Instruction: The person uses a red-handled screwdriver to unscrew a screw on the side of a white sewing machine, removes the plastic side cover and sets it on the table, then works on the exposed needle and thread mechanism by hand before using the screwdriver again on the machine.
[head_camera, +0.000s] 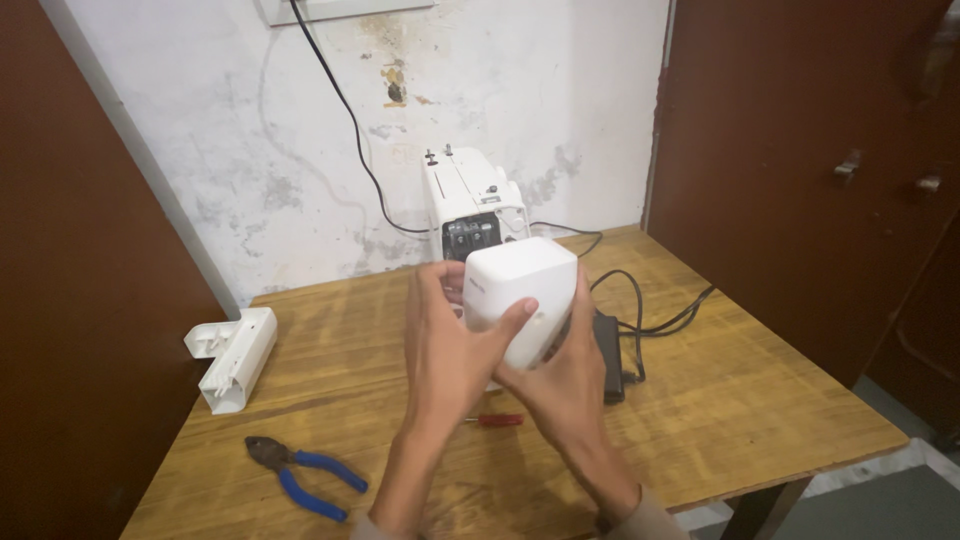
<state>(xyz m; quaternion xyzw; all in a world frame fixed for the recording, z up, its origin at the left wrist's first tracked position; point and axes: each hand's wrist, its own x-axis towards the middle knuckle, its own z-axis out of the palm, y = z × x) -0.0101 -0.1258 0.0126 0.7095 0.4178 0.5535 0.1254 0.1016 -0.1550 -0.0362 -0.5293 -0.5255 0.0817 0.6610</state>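
A white plastic cover (520, 300) with rounded corners is held up in both hands above the wooden table (760, 400). My left hand (450, 345) grips its left side, thumb across the front. My right hand (565, 375) supports it from below and behind. Right behind the cover stands a white sewing machine (470, 205), its end open and showing dark inner parts.
A separate white plastic part (235, 357) lies at the table's left. Blue-handled pliers (305, 477) rest near the front edge. A red-handled screwdriver (497, 420) lies under my hands. A black adapter (608, 355) with cables sits right. A dark door (800, 170) stands behind.
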